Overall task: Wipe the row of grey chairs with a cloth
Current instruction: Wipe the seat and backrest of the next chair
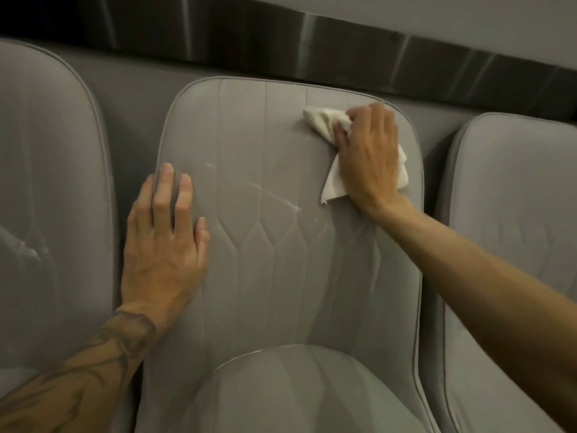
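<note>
A grey padded chair (274, 182) with stitched seams fills the middle of the view, its backrest facing me and its seat at the bottom. My right hand (368, 157) presses a crumpled white cloth (327, 123) against the upper right of the backrest, fingers curled over the cloth. My left hand (165, 239) lies flat with straight fingers on the backrest's left edge. Pale streaks (268, 195) cross the middle of the backrest.
A second grey chair (50, 189) stands close on the left and a third grey chair (512, 214) on the right, with narrow gaps between them. Behind the row runs a dark metallic strip (281, 42) under a grey wall.
</note>
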`<state>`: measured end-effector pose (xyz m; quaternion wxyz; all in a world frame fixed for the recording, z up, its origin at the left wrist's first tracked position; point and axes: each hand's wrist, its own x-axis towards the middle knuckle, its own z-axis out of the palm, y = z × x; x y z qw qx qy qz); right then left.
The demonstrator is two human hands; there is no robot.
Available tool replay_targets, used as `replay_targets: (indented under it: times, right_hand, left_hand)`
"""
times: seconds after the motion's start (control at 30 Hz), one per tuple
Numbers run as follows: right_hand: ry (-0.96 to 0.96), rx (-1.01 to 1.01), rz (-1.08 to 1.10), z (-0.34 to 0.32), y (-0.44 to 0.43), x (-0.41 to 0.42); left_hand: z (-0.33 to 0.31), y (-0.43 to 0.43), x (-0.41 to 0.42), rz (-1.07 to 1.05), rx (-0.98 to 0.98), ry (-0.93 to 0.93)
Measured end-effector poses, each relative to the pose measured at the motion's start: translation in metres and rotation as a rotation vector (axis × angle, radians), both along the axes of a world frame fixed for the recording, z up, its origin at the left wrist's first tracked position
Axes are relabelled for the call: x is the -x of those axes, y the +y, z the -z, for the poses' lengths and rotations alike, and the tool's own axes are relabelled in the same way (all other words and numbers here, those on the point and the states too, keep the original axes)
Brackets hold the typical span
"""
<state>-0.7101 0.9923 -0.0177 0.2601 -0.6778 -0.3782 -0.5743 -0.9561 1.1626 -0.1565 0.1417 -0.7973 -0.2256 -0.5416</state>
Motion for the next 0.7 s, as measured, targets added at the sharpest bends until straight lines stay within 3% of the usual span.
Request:
replay_targets:
  times: [0.1, 0.23, 0.3, 0.4, 0.5, 0.6, 0.7]
  right_hand:
    - [0.048, -0.103, -0.007, 0.025, 0.006, 0.011]
    - [-0.016, 0.215, -0.097, 0.098, -0.020, 0.031]
    - [-0.096, 0.269, -0.106, 0.080, -0.024, 0.022]
    - [-0.130, 0.097, -0.041, 0.015, -0.001, 0.004]
    - [-0.002, -0.127, 0.014, -0.019, 0.018, 0.002]
    - [-0.001, -0.126, 0.029, 0.031, 0.010, 0.010]
    - [-0.028, 0.155, -0.023, 0.124, -0.023, 0.023]
  left_hand:
    - [0.001, 0.000, -0.001, 0.006, -0.005, -0.007]
    - [0.000, 0.000, 0.000, 0.012, -0.003, -0.003]
    - [0.000, 0.000, 0.000, 0.014, -0.007, -0.006]
    - [0.001, 0.000, -0.001, 0.013, -0.010, -0.004]
    - [0.001, 0.000, 0.001, 0.003, -0.008, 0.005]
    - [0.001, 0.000, 0.001, -0.008, -0.008, 0.004]
    - [0.000, -0.002, 0.001, 0.009, 0.000, 0.006]
